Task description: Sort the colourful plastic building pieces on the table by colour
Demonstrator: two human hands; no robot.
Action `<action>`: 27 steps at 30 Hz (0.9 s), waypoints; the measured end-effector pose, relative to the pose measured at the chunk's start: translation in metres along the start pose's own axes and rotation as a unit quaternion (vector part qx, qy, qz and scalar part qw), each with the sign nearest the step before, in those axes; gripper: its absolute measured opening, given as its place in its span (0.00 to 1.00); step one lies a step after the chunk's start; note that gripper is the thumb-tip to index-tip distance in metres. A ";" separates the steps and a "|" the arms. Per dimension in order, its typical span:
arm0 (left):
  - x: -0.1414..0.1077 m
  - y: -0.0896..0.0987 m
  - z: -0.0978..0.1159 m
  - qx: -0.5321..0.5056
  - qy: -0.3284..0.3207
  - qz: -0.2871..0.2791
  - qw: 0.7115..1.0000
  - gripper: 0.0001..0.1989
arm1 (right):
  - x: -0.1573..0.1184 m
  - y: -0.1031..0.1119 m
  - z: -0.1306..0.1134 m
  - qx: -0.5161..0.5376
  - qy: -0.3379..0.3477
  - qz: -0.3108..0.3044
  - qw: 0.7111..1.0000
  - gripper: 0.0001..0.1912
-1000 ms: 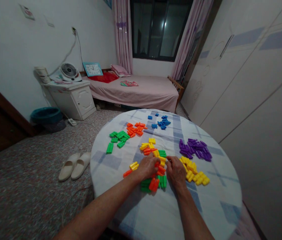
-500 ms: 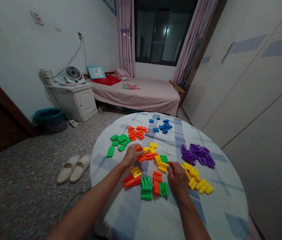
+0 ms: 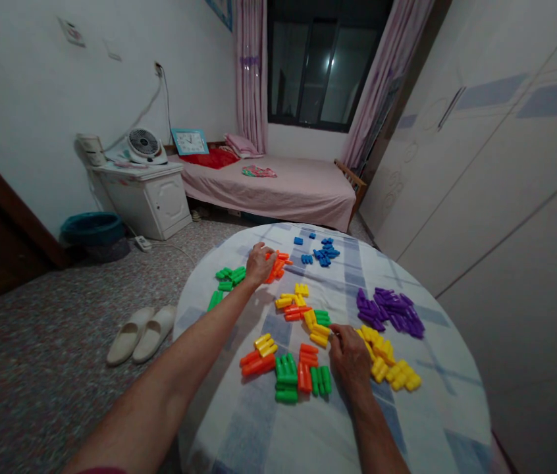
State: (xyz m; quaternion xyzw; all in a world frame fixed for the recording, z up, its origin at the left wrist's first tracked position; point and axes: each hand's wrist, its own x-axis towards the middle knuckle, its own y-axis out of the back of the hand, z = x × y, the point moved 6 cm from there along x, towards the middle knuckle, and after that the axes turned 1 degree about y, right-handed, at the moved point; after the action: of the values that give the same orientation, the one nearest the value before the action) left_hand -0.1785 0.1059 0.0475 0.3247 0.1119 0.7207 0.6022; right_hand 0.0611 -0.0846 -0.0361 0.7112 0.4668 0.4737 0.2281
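Observation:
My left hand (image 3: 261, 263) reaches over the far pile of orange toy blocks (image 3: 279, 266), its fingers bent but apart; the fingertips are partly hidden among the blocks. Closed at the near side of a joined cluster, my right hand (image 3: 350, 352) has thumb and forefinger at the end of a yellow toy block (image 3: 320, 334). That cluster also has orange blocks (image 3: 297, 313) and a green block (image 3: 322, 317). Nearer me lies a second group, with green blocks (image 3: 286, 377), orange blocks (image 3: 259, 363) and yellow blocks (image 3: 265, 344).
A patterned cloth covers the round table (image 3: 239, 421). Purple blocks (image 3: 392, 308) and yellow blocks (image 3: 392, 361) are piled at the right, blue blocks (image 3: 326, 253) at the far side, green blocks (image 3: 232, 277) at the left. A bed (image 3: 288, 184) stands beyond; slippers (image 3: 143, 334) lie on the floor.
My left hand has gone from the middle cluster up and away to the orange pile. An orange block that was under its fingers no longer shows there. My right hand has barely moved.

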 end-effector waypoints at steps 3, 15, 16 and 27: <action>-0.007 0.006 -0.004 0.036 -0.003 -0.002 0.999 0.11 | 0.000 0.001 -0.002 0.000 -0.003 0.000 1.000 0.11; -0.151 0.017 -0.010 0.117 -0.095 -0.380 0.913 0.21 | 0.002 -0.002 0.000 -0.010 0.009 -0.006 1.000 0.11; -0.159 0.018 -0.011 0.133 -0.093 -0.387 0.908 0.22 | 0.002 -0.002 -0.001 -0.011 0.011 -0.006 1.000 0.11; -0.159 -0.011 -0.014 0.084 -0.037 -0.376 0.922 0.11 | 0.001 -0.002 -0.001 -0.023 0.028 0.000 0.999 0.11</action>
State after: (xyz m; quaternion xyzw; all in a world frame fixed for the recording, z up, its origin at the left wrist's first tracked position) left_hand -0.1678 -0.0379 -0.0228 0.3343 0.2632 0.4166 0.8034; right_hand 0.0597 -0.0831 -0.0371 0.6922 0.4616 0.5041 0.2316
